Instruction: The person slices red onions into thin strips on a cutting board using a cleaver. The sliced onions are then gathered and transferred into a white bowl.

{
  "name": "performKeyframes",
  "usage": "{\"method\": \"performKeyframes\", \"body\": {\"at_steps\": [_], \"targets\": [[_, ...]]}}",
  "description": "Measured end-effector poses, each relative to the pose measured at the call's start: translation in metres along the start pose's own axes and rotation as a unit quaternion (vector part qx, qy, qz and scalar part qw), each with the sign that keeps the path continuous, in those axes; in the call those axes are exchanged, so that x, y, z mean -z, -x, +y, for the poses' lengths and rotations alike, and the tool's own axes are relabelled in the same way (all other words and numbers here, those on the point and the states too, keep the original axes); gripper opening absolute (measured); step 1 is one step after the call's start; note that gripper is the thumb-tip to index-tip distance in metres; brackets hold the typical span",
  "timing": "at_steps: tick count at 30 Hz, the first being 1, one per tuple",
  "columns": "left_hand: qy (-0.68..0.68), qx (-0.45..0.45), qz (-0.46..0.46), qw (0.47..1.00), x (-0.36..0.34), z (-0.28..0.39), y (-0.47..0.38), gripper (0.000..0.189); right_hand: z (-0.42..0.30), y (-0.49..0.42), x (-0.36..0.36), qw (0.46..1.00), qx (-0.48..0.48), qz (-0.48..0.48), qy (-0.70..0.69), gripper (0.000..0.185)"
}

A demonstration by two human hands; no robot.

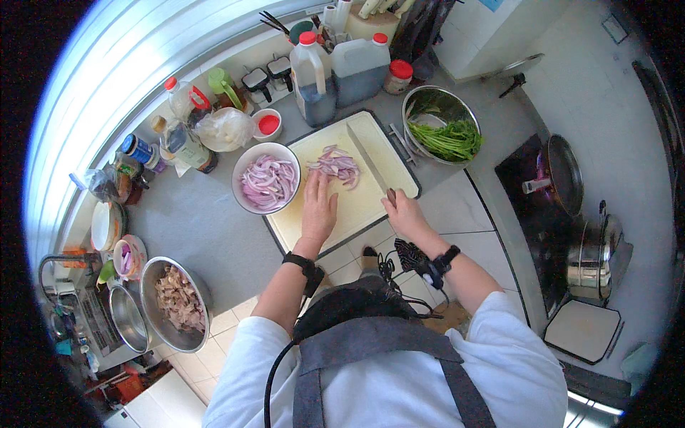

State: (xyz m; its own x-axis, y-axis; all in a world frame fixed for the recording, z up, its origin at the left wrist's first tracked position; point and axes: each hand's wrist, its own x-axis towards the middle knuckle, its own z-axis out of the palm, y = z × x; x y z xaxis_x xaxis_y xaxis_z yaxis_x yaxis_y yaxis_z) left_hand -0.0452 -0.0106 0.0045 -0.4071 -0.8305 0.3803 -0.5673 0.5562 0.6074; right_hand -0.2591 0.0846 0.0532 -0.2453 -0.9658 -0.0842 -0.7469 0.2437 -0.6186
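A cutting board (348, 214) with a dark rim lies on the grey counter in front of me. My right hand (405, 214) grips the handle of a kitchen knife (367, 158), whose long blade points away across the board. Sliced red onion (337, 166) is heaped on the board, left of the blade. Fingertips of my left hand (319, 206) touch the near left edge of that heap, palm down. Just left of this hand stands a white bowl (237, 184) filled with red onion slices (269, 182).
At right are a steel pot (441, 96) of green stalks and a frying pan (562, 174) on the cooktop (522, 208). Plastic jugs (361, 67) and a sauce bottle (187, 147) line the back. A steel bowl (155, 315) of cut meat sits at lower left.
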Motion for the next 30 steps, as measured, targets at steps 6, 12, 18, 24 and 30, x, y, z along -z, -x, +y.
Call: {"method": "performKeyframes", "body": {"at_steps": [6,12,18,24,30], "targets": [[-0.035,0.098,0.019,0.994,-0.022,-0.016,0.010,0.067,0.008,-0.051,0.007,0.985,0.078,-0.065,0.141,0.035],[-0.004,0.162,0.032,0.986,-0.034,-0.022,-0.001,0.074,0.014,-0.055,0.023,0.957,0.161,-0.177,0.162,0.033],[-0.012,0.194,0.013,0.981,-0.036,-0.026,-0.010,0.080,0.043,-0.030,0.049,0.978,0.099,-0.184,-0.012,0.030],[-0.014,0.196,0.017,0.980,-0.039,-0.031,-0.020,0.080,0.087,0.003,0.051,0.822,-0.235,-0.231,-0.464,0.028],[0.015,0.181,0.042,0.983,-0.044,-0.033,-0.034,0.074,0.097,0.020,0.019,0.751,-0.325,-0.214,-0.533,0.031]]}}
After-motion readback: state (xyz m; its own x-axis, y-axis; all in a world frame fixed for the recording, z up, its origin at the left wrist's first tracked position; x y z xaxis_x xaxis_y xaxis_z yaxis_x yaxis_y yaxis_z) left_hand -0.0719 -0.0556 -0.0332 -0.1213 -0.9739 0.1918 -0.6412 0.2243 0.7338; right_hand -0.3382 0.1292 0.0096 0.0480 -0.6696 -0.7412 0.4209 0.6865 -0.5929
